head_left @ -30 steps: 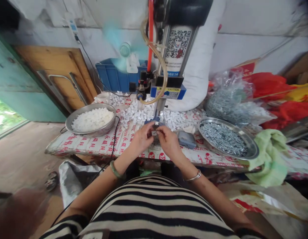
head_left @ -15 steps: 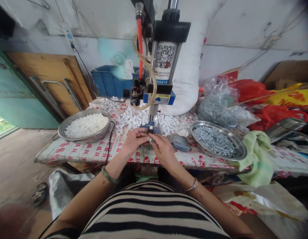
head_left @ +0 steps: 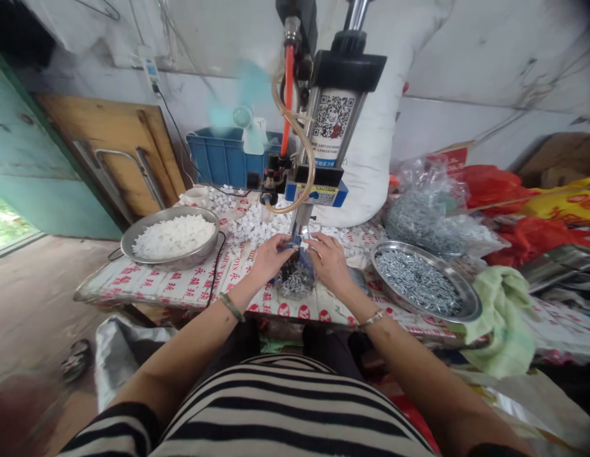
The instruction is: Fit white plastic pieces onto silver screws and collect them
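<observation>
Both hands are at the lower end of a pneumatic press (head_left: 301, 219), one on each side of its ram. My left hand (head_left: 270, 260) has thumb and fingers drawn together at the tip of the ram. From the other side my right hand (head_left: 329, 263) pinches close to the same spot. A tiny white piece (head_left: 304, 244) shows between the fingertips; which hand grips it is hard to see. Below the hands, small metal pins (head_left: 297, 280) lie heaped at the foot of the press.
Left stands a metal bowl (head_left: 126, 244) of white plastic pieces; more white pieces (head_left: 256, 225) are strewn behind the press. To the right are a metal bowl (head_left: 474, 311) of metal pins, a green cloth (head_left: 502, 317) over the table edge and a plastic bag of pins (head_left: 418, 216).
Both hands have moved from in front of the press up to its ram, and the fingertips have come slightly apart. The pin heap below is now uncovered. The camera view has shifted.
</observation>
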The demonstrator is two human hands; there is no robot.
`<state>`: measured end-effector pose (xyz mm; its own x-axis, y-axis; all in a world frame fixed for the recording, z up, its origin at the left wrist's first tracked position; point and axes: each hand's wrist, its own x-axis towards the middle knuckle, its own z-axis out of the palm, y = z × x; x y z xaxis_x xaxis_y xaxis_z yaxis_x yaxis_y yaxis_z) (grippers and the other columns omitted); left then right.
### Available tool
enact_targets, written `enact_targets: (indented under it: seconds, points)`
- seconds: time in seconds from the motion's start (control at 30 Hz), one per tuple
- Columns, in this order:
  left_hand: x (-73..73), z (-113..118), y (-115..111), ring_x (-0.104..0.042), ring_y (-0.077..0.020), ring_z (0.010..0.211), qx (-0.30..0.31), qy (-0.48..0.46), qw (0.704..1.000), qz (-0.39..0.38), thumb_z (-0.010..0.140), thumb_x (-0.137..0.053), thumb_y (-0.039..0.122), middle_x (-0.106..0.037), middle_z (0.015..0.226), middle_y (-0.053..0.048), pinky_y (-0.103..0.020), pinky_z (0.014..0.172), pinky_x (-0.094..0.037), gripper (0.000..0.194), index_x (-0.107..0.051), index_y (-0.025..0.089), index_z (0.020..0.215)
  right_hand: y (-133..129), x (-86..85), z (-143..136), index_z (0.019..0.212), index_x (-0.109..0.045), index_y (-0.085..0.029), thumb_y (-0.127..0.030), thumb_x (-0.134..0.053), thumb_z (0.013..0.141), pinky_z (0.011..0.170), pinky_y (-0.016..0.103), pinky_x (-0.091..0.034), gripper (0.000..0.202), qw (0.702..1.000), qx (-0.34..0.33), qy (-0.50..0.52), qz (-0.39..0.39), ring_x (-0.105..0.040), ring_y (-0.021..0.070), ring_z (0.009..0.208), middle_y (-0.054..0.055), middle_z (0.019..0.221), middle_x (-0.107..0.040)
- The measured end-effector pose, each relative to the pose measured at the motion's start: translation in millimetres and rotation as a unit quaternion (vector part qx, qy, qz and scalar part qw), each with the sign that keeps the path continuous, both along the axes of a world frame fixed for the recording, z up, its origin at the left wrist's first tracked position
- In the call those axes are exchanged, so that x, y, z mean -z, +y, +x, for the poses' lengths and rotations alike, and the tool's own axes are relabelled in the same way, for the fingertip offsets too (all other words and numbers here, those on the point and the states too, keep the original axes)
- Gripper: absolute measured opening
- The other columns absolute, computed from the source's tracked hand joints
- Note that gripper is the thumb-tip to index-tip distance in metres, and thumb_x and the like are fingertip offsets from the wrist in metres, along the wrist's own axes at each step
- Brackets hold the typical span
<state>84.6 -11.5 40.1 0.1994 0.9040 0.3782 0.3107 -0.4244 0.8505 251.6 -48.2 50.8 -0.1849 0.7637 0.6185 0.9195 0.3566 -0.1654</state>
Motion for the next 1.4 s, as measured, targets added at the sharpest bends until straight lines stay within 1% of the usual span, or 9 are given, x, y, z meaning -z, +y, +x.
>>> enact_targets:
  seconds: [0.13,0.27,0.4,0.6,0.8,0.93,1.07,1.27,1.4]
  points:
    - [9.0,12.1,13.8,-0.061,-0.0152,0.087,0.030,0.002,0.999,0.010,0.071,-0.058,0.016,-0.066,0.094,-0.003,-0.028,0.082,-0.046,0.033,-0.058,0.017,0.104,23.7,-9.2,-12.5,0.100,-0.065,-0.024,-0.024,-0.046,0.085,0.086,0.033,-0.033,0.024,0.996,0.046,-0.062,-0.048,-0.045,0.0204,0.107,0.004,0.120,-0.056]
    - [15.4,13.1,19.0,-0.063,-0.0144,0.081,0.053,-0.015,0.998,-0.017,0.070,-0.058,0.014,-0.068,0.088,-0.002,-0.027,0.078,-0.048,0.039,-0.056,0.018,0.109,25.4,-11.8,-20.4,0.097,-0.065,-0.023,-0.024,-0.044,0.086,0.087,0.035,-0.029,0.023,0.990,0.065,-0.106,-0.066,-0.045,0.0204,0.108,0.005,0.116,-0.059]
    - [14.4,11.0,18.9,-0.063,-0.0146,0.081,0.057,-0.012,0.998,-0.022,0.070,-0.058,0.014,-0.068,0.088,-0.002,-0.026,0.078,-0.047,0.037,-0.058,0.017,0.107,21.2,-14.6,-20.8,0.095,-0.064,-0.020,-0.022,-0.039,0.088,0.087,0.036,-0.026,0.025,0.986,0.062,-0.138,-0.069,-0.048,0.0202,0.102,0.007,0.102,-0.065]
    - [9.4,9.9,16.4,-0.062,-0.0160,0.084,0.046,0.019,0.999,-0.007,0.071,-0.058,0.015,-0.068,0.091,-0.003,-0.028,0.082,-0.046,0.035,-0.060,0.018,0.106,20.7,-15.0,-21.9,0.099,-0.062,-0.021,-0.022,-0.042,0.087,0.076,0.032,-0.029,0.023,0.984,0.080,-0.123,-0.099,-0.054,0.0196,0.091,0.005,0.097,-0.066]
    - [8.2,11.5,13.6,-0.063,-0.0164,0.083,0.037,0.010,0.999,-0.014,0.074,-0.058,0.017,-0.069,0.091,-0.002,-0.029,0.080,-0.047,0.037,-0.058,0.019,0.110,21.6,-11.0,-22.8,0.093,-0.063,-0.016,-0.019,-0.040,0.088,0.079,0.034,-0.028,0.024,0.983,0.062,-0.162,-0.051,-0.053,0.0211,0.086,0.009,0.086,-0.066]
    - [6.5,14.2,7.1,-0.062,-0.0177,0.084,0.001,0.050,0.998,0.042,0.081,-0.051,0.024,-0.068,0.093,-0.006,-0.030,0.081,-0.046,0.028,-0.059,0.017,0.108,17.4,-3.0,-19.6,0.107,-0.060,-0.013,-0.016,-0.037,0.089,0.090,0.036,-0.025,0.029,0.983,0.014,-0.180,0.018,-0.050,0.0208,0.090,0.010,0.087,-0.064]
    - [10.2,17.3,5.3,-0.060,-0.0195,0.089,-0.031,0.115,0.986,0.113,0.083,-0.049,0.024,-0.066,0.096,-0.009,-0.032,0.084,-0.044,0.025,-0.059,0.015,0.104,13.1,3.6,-17.2,0.111,-0.059,-0.012,-0.016,-0.038,0.089,0.092,0.035,-0.026,0.031,0.988,-0.003,-0.152,0.022,-0.050,0.0200,0.092,0.009,0.088,-0.065]
    - [15.2,18.1,9.0,-0.058,-0.0192,0.091,-0.033,0.147,0.977,0.151,0.083,-0.048,0.024,-0.065,0.094,-0.009,-0.033,0.086,-0.043,0.023,-0.058,0.017,0.102,-0.5,5.0,-8.9,0.118,-0.055,-0.021,-0.018,-0.042,0.087,0.078,0.031,-0.034,0.034,0.996,0.054,-0.054,-0.052,-0.056,0.0182,0.084,0.004,0.090,-0.068]
    - [15.0,17.9,8.5,-0.058,-0.0193,0.092,-0.042,0.150,0.977,0.147,0.083,-0.049,0.027,-0.065,0.094,-0.008,-0.033,0.088,-0.042,0.023,-0.058,0.018,0.101,-30.1,18.7,13.9,0.116,-0.056,-0.019,-0.021,-0.045,0.085,0.082,0.033,-0.033,0.033,0.990,0.126,-0.052,-0.043,-0.057,0.0193,0.086,0.005,0.093,-0.068]
